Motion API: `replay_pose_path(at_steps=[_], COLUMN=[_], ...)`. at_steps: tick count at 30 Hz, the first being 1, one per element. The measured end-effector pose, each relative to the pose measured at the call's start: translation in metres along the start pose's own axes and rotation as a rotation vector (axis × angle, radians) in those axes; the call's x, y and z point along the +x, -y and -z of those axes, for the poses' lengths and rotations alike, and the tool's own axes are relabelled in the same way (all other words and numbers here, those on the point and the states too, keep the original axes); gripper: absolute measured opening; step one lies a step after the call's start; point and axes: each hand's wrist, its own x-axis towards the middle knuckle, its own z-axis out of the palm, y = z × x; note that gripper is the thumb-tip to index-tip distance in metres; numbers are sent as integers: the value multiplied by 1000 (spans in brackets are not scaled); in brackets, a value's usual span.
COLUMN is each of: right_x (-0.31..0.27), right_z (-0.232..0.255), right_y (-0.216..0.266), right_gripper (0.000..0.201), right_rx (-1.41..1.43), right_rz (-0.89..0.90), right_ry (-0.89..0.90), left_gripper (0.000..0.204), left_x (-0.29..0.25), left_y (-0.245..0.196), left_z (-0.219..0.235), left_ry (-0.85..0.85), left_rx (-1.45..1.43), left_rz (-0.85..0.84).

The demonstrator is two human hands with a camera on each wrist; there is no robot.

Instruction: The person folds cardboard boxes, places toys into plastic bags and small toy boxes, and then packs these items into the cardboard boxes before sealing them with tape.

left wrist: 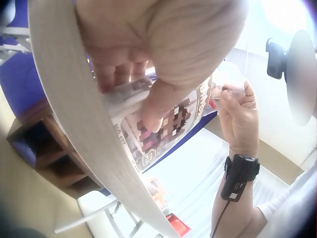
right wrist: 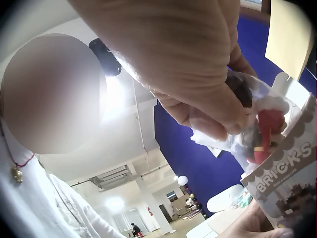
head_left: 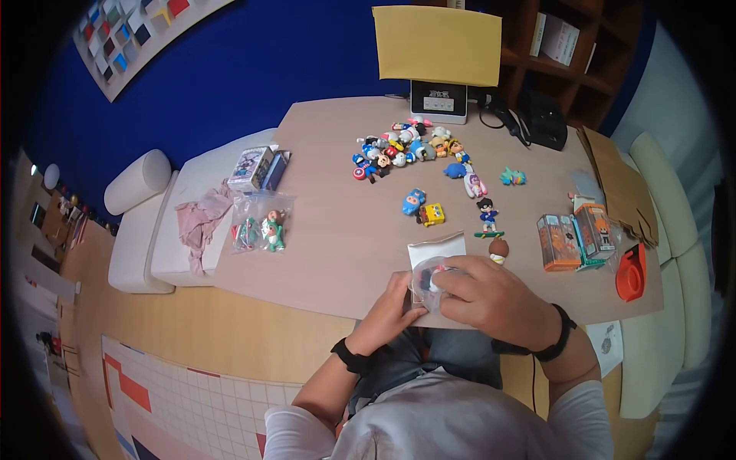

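Note:
My left hand [head_left: 387, 310] grips a small cardboard box [right wrist: 292, 183] printed "BRICKS", its thumb across the printed face in the left wrist view. The box's white flap [head_left: 437, 249] stands up at its far side. At the open top, my right hand [head_left: 494, 299] pinches a clear plastic bag [right wrist: 237, 148]. A red and white figure [right wrist: 270, 124] shows through the plastic, partly hidden by the box edge. Close to the fingers, a dark rounded part [right wrist: 239, 91] also shows. Just beyond the right hand is a brown-headed figure [head_left: 499, 250] on the table.
Many toy figures [head_left: 399, 149] lie heaped at the table's [head_left: 330, 207] far middle. A boy figure on a skateboard [head_left: 486, 217] and a yellow square figure [head_left: 432, 214] are nearer. Bagged figures [head_left: 261, 230] sit left; orange boxes [head_left: 560, 243] and a red holder [head_left: 631, 274] sit right.

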Motion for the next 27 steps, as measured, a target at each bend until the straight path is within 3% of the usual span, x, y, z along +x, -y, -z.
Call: replay_pose_path(at_steps=[7,11,16,22,27], right_x=[10,1,-8,-10,-5], right_z=[15,3,0,1,6], right_y=[-5,-18,-20,-8,-19], right_gripper=[15,13,12,11,16], right_rx=[58,75,173,202,160], right_rz=[123,65,-52,-22,-77], right_ry=[-103,-81,-27,-3,123], left_gripper=[65,65,65,66,66], left_x=[3,1,1,1,2], left_y=[23,4,8,7,7], left_z=[-7,3,0,2,0], left_ry=[-12,5,-9,-5,-7], left_rx=[-29,-30,-91,-64,-82], left_rz=[-89,5,1,-33,-13])
